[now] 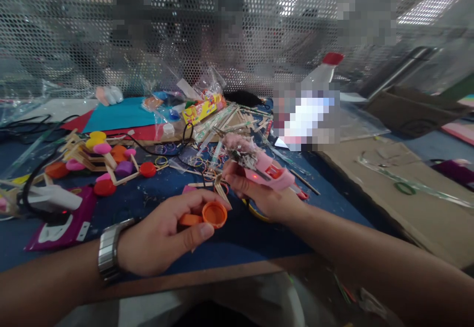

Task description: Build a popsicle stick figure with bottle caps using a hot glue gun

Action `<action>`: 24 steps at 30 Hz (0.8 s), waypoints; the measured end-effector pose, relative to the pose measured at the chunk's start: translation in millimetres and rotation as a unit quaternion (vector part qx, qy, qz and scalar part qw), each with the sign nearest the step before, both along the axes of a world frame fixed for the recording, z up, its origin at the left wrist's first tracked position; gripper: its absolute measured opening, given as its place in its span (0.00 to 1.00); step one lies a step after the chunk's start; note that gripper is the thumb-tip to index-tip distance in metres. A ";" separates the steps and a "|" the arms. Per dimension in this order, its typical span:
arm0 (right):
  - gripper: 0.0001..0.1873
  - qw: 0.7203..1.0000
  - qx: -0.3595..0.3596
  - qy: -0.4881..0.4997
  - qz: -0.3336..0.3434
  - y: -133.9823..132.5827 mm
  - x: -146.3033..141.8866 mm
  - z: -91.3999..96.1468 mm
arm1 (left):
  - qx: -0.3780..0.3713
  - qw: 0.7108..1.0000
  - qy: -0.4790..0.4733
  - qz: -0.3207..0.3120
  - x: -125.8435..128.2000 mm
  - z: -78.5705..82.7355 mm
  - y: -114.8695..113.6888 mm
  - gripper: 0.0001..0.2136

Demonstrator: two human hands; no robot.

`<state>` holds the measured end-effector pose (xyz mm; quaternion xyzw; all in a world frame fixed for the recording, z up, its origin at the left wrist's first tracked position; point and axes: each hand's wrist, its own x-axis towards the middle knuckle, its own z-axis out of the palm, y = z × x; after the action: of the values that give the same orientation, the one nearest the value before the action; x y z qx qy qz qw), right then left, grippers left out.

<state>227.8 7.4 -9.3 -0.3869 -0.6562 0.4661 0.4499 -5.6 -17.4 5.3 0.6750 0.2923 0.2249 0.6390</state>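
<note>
My left hand (163, 233), with a metal watch on its wrist, is closed around an orange bottle cap (215, 214). The cap's hollow side faces up, and a second orange piece (190, 219) sits between the fingers behind it. To the right, my right hand (262, 196) grips a pink glue gun (268, 169) with a small red light. Matted grey and pink fuzz covers its front end, which points up and left. Bent wooden sticks (221, 191) show just beyond my left fingertips; whether they are held I cannot tell. A yellow ring-shaped handle (255, 212) lies beneath my right hand.
At left lies a wooden-stick construction (92, 161) with coloured caps. Near it are a white plug (55, 197) and a purple packet (79, 218). Behind are a yellow box (202, 110), loose sticks (255, 119) and a red-capped bottle (322, 75). Cardboard (370, 183) covers the right side.
</note>
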 end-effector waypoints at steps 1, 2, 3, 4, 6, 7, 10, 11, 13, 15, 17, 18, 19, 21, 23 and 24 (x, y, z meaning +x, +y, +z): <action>0.17 1.000 -0.001 0.010 0.004 0.0 0.2 -0.8 | -0.004 1.000 -0.002 0.006 0.0 -0.6 -0.1 0.18; 0.15 1.000 0.000 0.017 0.012 -0.4 0.4 -1.4 | -0.009 1.000 -0.007 0.014 -0.2 -1.7 -0.2 0.19; 0.14 1.000 0.003 0.018 0.024 -1.0 0.7 -1.7 | -0.013 1.000 -0.013 0.023 -0.3 -3.1 -0.3 0.20; 0.12 0.999 0.009 0.014 0.038 -1.8 1.2 -1.6 | -0.017 0.999 -0.020 0.032 -0.4 -4.6 -0.3 0.21; 0.08 0.997 0.042 -0.007 0.069 -3.2 2.8 0.4 | -0.027 0.998 -0.034 0.043 0.0 -7.1 -0.4 0.24; 0.06 0.994 0.072 -0.023 0.082 -3.4 3.8 2.0 | -0.034 0.998 -0.039 0.045 0.4 -7.6 -0.4 0.25; 0.04 0.973 0.183 -0.083 0.117 -1.8 6.8 6.2 | -0.061 0.996 -0.051 0.042 2.1 -7.2 -0.6 0.27; 0.05 0.965 0.209 -0.096 0.127 -0.6 7.5 6.6 | -0.069 0.995 -0.055 0.041 2.5 -6.8 -0.6 0.27; 0.06 0.957 0.233 -0.098 0.141 1.6 8.4 5.6 | -0.076 0.994 -0.063 0.039 2.8 -6.2 -0.4 0.26; 0.06 0.957 0.234 -0.089 0.144 2.9 8.5 3.3 | -0.079 0.994 -0.069 0.038 2.7 -6.1 0.2 0.24; 0.04 0.959 0.231 -0.088 0.140 3.0 7.8 1.5 | -0.077 0.994 -0.069 0.038 2.9 -5.9 1.1 0.22; 0.03 0.959 0.230 -0.090 0.137 2.6 7.1 1.1 | -0.073 0.994 -0.067 0.039 3.3 -5.5 1.6 0.22; 0.03 0.960 0.228 -0.091 0.135 2.1 6.3 1.1 | -0.066 0.995 -0.061 0.041 3.8 -4.8 2.1 0.21; 0.05 0.962 0.221 -0.089 0.135 0.9 4.4 2.0 | -0.043 0.997 -0.041 0.051 5.4 -3.2 2.6 0.21; 0.08 0.964 0.209 -0.088 0.139 -0.3 2.6 3.3 | -0.020 0.997 -0.028 0.068 7.1 -1.8 2.5 0.21; 0.09 0.965 0.203 -0.086 0.142 -0.9 2.0 3.8 | -0.010 0.997 -0.027 0.077 7.8 -1.3 2.3 0.19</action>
<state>229.8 6.6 -5.4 -0.2288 -0.8216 0.3471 0.3901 2.2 -15.1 3.9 0.6376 0.3288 0.2885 0.6341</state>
